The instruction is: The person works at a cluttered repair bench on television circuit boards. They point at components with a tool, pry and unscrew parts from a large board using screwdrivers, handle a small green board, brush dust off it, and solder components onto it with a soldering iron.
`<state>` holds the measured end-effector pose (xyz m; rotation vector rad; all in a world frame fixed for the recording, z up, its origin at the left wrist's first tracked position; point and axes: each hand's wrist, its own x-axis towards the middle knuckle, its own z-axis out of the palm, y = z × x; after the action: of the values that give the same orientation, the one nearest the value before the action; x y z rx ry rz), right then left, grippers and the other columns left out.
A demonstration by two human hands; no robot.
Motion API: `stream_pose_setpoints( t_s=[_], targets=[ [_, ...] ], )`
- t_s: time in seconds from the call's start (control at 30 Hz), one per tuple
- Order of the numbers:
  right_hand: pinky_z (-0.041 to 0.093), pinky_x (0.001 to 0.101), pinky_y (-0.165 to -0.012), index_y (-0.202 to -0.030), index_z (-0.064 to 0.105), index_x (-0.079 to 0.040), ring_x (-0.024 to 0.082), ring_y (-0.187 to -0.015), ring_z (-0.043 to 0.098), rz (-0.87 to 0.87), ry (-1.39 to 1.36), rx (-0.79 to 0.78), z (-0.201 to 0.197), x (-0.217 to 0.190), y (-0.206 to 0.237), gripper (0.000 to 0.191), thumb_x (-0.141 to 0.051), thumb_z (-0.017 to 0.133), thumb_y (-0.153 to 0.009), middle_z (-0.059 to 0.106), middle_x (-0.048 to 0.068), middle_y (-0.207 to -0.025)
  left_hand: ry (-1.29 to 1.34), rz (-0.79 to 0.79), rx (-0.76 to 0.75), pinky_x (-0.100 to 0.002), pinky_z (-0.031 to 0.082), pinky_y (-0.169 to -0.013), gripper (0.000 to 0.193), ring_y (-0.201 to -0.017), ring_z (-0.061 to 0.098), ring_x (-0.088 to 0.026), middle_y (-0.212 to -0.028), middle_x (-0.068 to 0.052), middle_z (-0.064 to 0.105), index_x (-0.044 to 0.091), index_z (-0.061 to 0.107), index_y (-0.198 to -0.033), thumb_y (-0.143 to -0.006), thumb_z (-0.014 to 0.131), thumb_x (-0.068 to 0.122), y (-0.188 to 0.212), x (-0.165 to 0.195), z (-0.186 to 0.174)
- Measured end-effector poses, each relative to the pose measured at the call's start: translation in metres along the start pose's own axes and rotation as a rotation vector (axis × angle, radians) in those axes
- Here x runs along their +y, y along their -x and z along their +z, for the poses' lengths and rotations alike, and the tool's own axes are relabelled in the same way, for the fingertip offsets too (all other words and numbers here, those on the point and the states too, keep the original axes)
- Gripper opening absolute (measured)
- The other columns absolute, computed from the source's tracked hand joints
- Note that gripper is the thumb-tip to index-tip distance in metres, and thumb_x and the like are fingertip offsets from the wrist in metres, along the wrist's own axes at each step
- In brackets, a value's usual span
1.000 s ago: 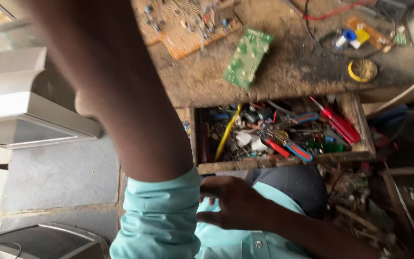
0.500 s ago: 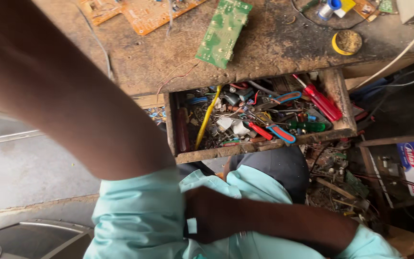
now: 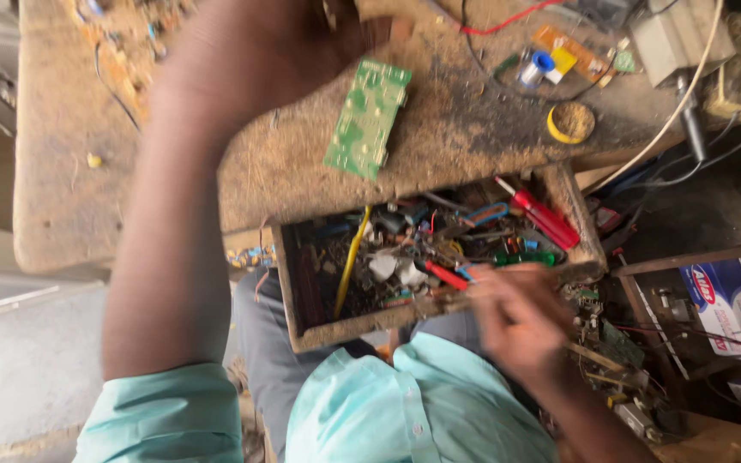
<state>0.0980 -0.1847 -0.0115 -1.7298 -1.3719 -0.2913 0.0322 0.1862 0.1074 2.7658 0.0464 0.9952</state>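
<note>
My left hand [image 3: 255,51] is raised over the worn wooden bench [image 3: 79,197], with its forearm crossing the view; it is blurred and I cannot see what it holds. A green circuit board [image 3: 367,117] lies on the bench just right of that hand. Below the bench edge an open wooden drawer [image 3: 336,330] is full of small tools and parts, among them a red-handled screwdriver [image 3: 546,219] and a yellow rod [image 3: 352,261]. My right hand [image 3: 516,321] is at the drawer's front edge, fingers curled and blurred, near a small red-handled tool [image 3: 446,275].
A round yellow tin [image 3: 570,123], a blue and white spool [image 3: 535,69] and red and white cables lie at the bench's back right. Shelves with a printed box [image 3: 722,296] and scrap boards stand to the right. My lap in a teal shirt is below the drawer.
My right hand has moved from my lap up to the drawer's front edge. My left arm has swung further up over the bench. The view has shifted, so the drawer sits lower.
</note>
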Motion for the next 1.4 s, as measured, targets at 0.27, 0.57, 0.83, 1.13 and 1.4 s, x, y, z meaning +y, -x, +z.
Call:
stream_pose_setpoints(
  t_s=[0.27,0.57,0.83,1.13,1.4],
  targets=[
    [0.056,0.0349,-0.085,-0.114,0.071,0.002,0.026,-0.098,0.07,0.213,0.258,0.122,-0.031,0.032,-0.002,0.024,0.004,0.075,-0.09,0.072,0.012,-0.104,0.086,-0.101,-0.18,-0.045,0.059,-0.068,0.046,-0.069,0.072,-0.036,-0.074,-0.02,0.073,0.002,0.077,-0.09,-0.094,0.079,0.048,-0.016,-0.012,0.053],
    [0.055,0.0432,-0.088,-0.11,0.072,0.001,0.035,-0.101,0.068,0.178,0.287,-0.18,0.016,0.061,-0.056,0.027,-0.014,0.077,-0.088,0.07,0.016,-0.11,0.424,-0.06,-0.199,-0.044,0.055,-0.061,0.028,-0.061,0.069,-0.032,-0.075,-0.017,0.073,0.002,0.077,-0.095,-0.1,0.067,0.028,-0.001,-0.025,0.087],
    [0.055,0.0483,-0.079,-0.095,0.075,-0.002,0.039,-0.089,0.067,0.274,0.48,-0.375,0.034,0.078,-0.082,0.038,-0.033,0.085,-0.076,0.069,0.017,-0.092,0.676,-0.177,-0.228,-0.032,0.056,-0.061,0.017,-0.064,0.069,-0.016,-0.08,-0.009,0.077,0.002,0.077,-0.099,-0.094,0.075,0.019,0.001,-0.057,0.105],
    [0.056,0.0423,-0.083,-0.099,0.072,-0.002,0.033,-0.094,0.07,0.012,0.628,-0.285,0.015,0.075,-0.073,0.007,-0.002,0.07,-0.093,0.073,0.013,-0.099,0.924,-0.39,-0.391,-0.024,0.063,-0.052,0.019,-0.057,0.07,-0.007,-0.077,-0.002,0.076,0.004,0.076,-0.105,-0.098,0.068,0.02,-0.005,-0.06,0.104],
    [0.058,0.0377,-0.094,-0.121,0.061,0.004,0.033,-0.108,0.069,-0.013,0.417,-0.148,0.007,0.092,-0.049,0.023,0.012,0.06,-0.099,0.068,0.016,-0.12,0.967,-0.477,-0.419,-0.025,0.062,-0.051,0.022,-0.057,0.069,-0.007,-0.075,-0.002,0.075,0.002,0.077,-0.104,-0.096,0.07,0.021,-0.006,-0.057,0.096]
  ],
)
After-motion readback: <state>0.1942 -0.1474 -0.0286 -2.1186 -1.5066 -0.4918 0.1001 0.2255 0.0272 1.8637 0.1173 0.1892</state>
